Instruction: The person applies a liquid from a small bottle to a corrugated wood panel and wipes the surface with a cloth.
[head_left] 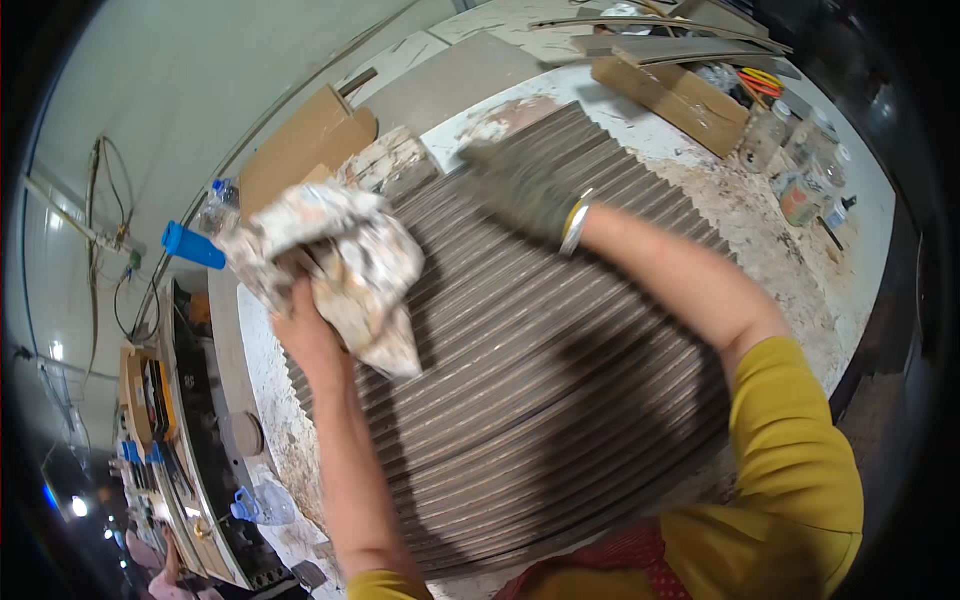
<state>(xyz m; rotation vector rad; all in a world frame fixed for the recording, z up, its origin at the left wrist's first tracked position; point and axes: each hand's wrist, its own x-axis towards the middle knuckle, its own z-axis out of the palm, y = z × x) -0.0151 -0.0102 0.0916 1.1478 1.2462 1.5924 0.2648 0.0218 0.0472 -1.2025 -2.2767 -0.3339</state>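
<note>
While the left hand (305,335) bunches a stained rag (335,260) in a closed grip above the ribbed grey panel (540,360) | right hand (520,190), gloved, lies flat and open on the panel's far end, likely steadying it | around: cardboard (300,140), jars (800,170) (right edge), blue-capped bottle (205,225); nothing blocks the panel.

Both bare forearms come up from the lower edge, yellow sleeves pushed back to the elbows. The left hand (305,325) is raised with its fingers closed in a grip. The right hand (520,185), in a stained dark glove, reaches further forward, palm down and flat, with bangles at the wrist.
</note>
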